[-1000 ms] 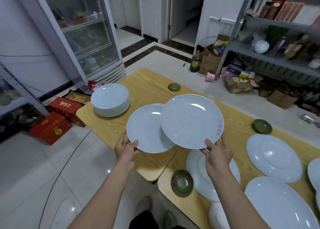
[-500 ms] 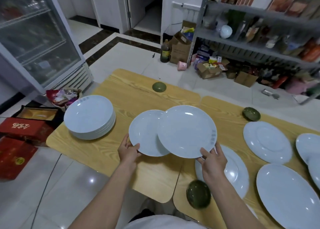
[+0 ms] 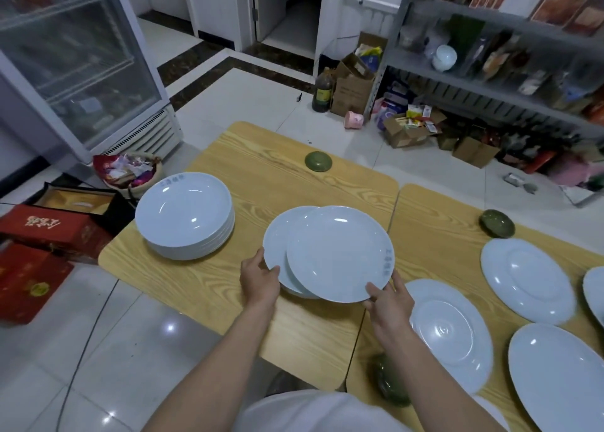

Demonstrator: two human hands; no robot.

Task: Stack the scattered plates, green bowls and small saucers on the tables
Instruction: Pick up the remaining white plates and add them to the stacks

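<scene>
A person standing at two wooden counters holds a pair of pale blue plates over the near right part of the left counter [image 3: 261, 176]. The left hand [image 3: 260, 276] has its grip clamped on the near rim of the lower plate [image 3: 276, 238], thumb on top. The right hand [image 3: 389, 297] has its grip clamped on the near right rim of the upper plate [image 3: 340, 251], thumb on top and fingers beneath. The upper plate overlaps most of the lower one, leaving a crescent showing on the left side. Whether the pair touches the wood cannot be told. To the left, near that counter's left edge, stands a tall stack of plates [image 3: 183, 212], well apart from the held pair. A small green bowl [image 3: 318, 161] sits alone toward the far edge. On the right counter [image 3: 434, 222], an overturned plate [image 3: 451, 330] lies just beside the right hand, a second overturned plate [image 3: 526, 279] lies farther right, and a large plate [image 3: 562, 379] lies at the near right. Another green bowl [image 3: 496, 224] sits near the far edge there, and a blurred green bowl [image 3: 390, 381] rests at the near left corner. A glass-door fridge [image 3: 75, 55], red boxes [image 3: 49, 229] on the floor and a cluttered metal shelf [image 3: 490, 55] surround the counters.
</scene>
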